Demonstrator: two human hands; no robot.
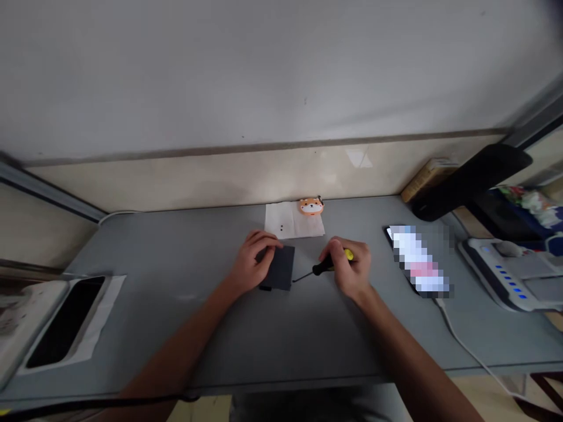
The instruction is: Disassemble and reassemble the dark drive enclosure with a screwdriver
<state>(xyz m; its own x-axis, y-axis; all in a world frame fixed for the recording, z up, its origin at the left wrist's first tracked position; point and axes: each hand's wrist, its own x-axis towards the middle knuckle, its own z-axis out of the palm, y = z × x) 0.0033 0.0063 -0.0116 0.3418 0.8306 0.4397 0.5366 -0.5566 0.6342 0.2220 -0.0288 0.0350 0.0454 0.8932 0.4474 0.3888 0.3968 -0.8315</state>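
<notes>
My left hand [255, 262] grips the left side of a dark, flat rectangular case [282, 271] lying on the grey table, its fingers curled over the far edge and covering part of it. To the right, my right hand [352, 265] is closed around a screwdriver [323, 266] with a black and yellow handle. The screwdriver's thin shaft points left, its tip close to the case's right edge; whether they touch I cannot tell. Behind the case lies a white sheet of paper [281, 217] with small dark specks, probably screws, on it.
An orange-and-white animal-faced case [311, 206] sits on the paper. At right are a lit phone [417, 261] with a white cable [461, 340], a power strip [505, 275], a black cylindrical object [470, 181] and a book [428, 176]. A dark phone-like slab [65, 322] lies left.
</notes>
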